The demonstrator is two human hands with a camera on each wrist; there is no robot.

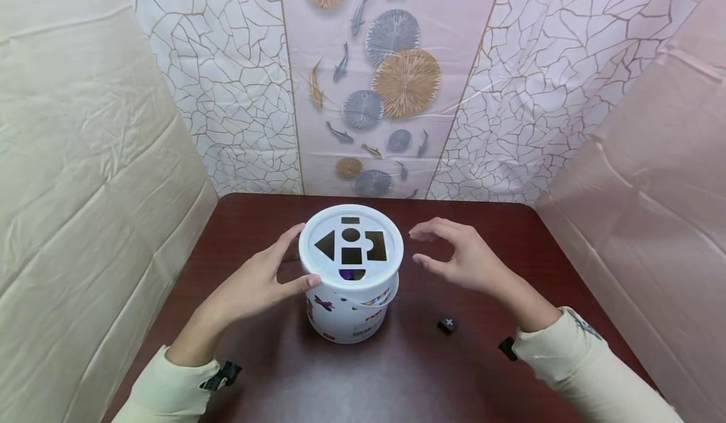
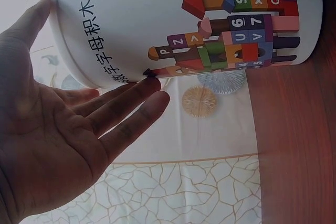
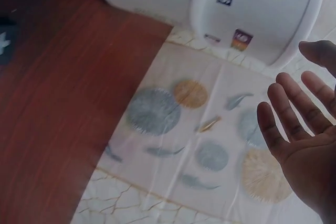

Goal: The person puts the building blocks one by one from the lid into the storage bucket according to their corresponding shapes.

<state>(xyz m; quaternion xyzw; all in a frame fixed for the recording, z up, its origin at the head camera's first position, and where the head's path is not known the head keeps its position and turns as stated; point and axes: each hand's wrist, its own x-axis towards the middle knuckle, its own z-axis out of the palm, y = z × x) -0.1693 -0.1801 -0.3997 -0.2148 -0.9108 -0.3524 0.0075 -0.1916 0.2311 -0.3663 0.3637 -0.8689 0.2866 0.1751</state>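
A white lidded bucket (image 1: 347, 309) stands upright on the table, its lid (image 1: 331, 221) cut with several shaped holes. Something purple shows through the hole nearest the front. My left hand (image 1: 258, 281) rests on the bucket's left side, thumb at the lid's rim and fingers reaching along the wall, fairly straight. Printed toy blocks and Chinese characters cover that side in the left wrist view. To the right of the bucket, my right hand (image 1: 467, 256) hovers apart from it, thumb and fingers spread with nothing between them; its palm (image 3: 310, 166) shows in the right wrist view.
A small black block (image 1: 447, 324) with a white plus sign lies on the dark red-brown table (image 1: 363, 385), right of the bucket. The bucket's white handle (image 1: 391, 294) hangs down on its right. Patterned and plain cloth walls (image 1: 244, 95) enclose the back and sides.
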